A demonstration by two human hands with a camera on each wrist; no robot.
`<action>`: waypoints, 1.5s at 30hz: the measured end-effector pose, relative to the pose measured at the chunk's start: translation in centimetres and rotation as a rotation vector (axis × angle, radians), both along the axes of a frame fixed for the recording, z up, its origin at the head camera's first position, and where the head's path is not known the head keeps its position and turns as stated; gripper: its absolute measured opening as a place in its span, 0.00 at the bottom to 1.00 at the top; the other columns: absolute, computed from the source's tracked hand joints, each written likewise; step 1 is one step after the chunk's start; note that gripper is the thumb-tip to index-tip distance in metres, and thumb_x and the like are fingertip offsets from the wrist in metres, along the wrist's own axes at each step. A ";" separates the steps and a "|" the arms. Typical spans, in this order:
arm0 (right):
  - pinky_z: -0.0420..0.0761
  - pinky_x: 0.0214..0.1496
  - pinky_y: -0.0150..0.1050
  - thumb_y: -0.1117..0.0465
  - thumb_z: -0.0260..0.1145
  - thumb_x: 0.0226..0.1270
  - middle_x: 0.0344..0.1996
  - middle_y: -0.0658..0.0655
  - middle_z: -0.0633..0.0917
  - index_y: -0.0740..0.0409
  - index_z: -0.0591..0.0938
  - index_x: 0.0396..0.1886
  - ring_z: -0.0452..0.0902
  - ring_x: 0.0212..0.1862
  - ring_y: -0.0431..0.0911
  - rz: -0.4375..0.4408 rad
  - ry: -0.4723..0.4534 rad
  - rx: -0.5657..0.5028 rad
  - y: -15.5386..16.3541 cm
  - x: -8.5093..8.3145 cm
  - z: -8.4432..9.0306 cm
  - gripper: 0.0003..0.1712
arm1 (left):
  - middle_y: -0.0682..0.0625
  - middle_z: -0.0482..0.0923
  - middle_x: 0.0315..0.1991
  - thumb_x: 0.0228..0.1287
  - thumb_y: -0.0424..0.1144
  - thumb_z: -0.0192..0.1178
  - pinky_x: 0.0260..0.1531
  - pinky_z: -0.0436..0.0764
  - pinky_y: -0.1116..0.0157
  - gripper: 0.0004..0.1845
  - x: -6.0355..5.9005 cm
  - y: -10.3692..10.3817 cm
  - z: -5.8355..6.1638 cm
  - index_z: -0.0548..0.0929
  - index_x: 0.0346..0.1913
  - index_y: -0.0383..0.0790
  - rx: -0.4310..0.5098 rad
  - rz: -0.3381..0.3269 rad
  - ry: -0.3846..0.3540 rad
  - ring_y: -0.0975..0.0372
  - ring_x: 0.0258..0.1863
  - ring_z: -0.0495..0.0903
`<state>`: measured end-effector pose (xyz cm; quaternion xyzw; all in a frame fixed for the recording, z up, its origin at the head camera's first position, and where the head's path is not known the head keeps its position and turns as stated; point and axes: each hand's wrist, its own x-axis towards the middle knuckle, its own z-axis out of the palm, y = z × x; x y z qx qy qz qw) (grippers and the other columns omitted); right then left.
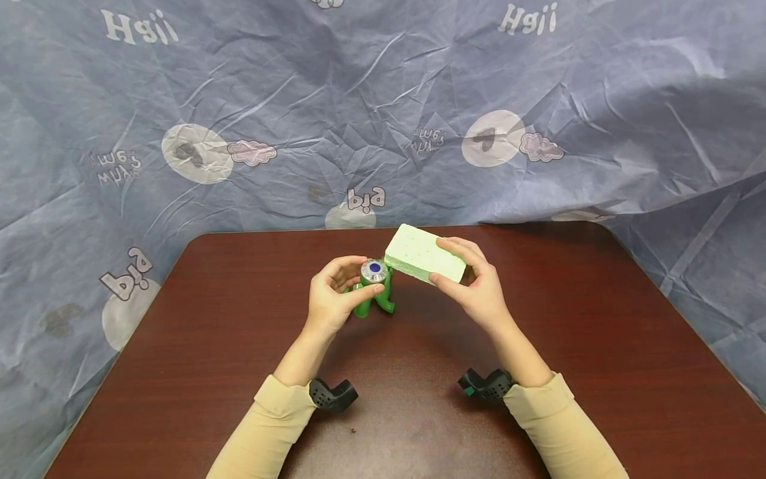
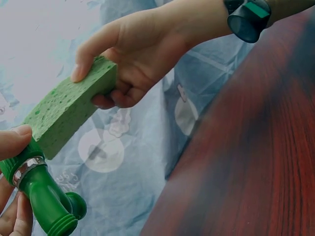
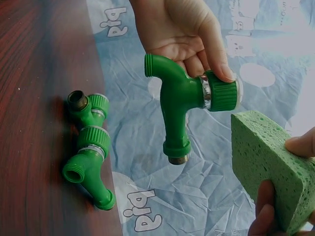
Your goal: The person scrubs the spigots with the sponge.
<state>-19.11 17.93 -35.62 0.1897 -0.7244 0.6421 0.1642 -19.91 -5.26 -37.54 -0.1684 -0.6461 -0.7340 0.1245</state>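
Note:
My left hand (image 1: 353, 278) grips a green plastic tap (image 1: 372, 283) by its ribbed knob end, which has a metal ring and a blue dot, and holds it above the table. In the right wrist view the tap (image 3: 182, 98) hangs with its spout down from the left hand (image 3: 189, 34). My right hand (image 1: 463, 269) pinches a green rectangular sponge (image 1: 423, 256) by one end, thumb below and fingers on top. The free end of the sponge (image 2: 69, 110) is right beside the knob of the tap (image 2: 44, 196); I cannot tell if they touch.
A second green hose fitting (image 3: 88, 147) with two threaded branches lies on the dark red-brown table (image 1: 239, 332) under the held tap. A wrinkled blue printed cloth (image 1: 383, 100) hangs behind and around the table. Black wrist cameras (image 1: 332, 394) sit on both forearms.

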 end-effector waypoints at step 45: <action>0.80 0.37 0.30 0.79 0.66 0.51 0.57 0.58 0.70 0.71 0.74 0.57 0.75 0.44 0.44 0.107 -0.058 -0.062 -0.3 0.3 0.0 0.29 | 0.44 0.76 0.49 0.51 0.19 0.63 0.43 0.80 0.66 0.26 -0.1 -1.3 0.7 0.73 0.56 0.23 0.024 -0.166 0.018 0.61 0.46 0.78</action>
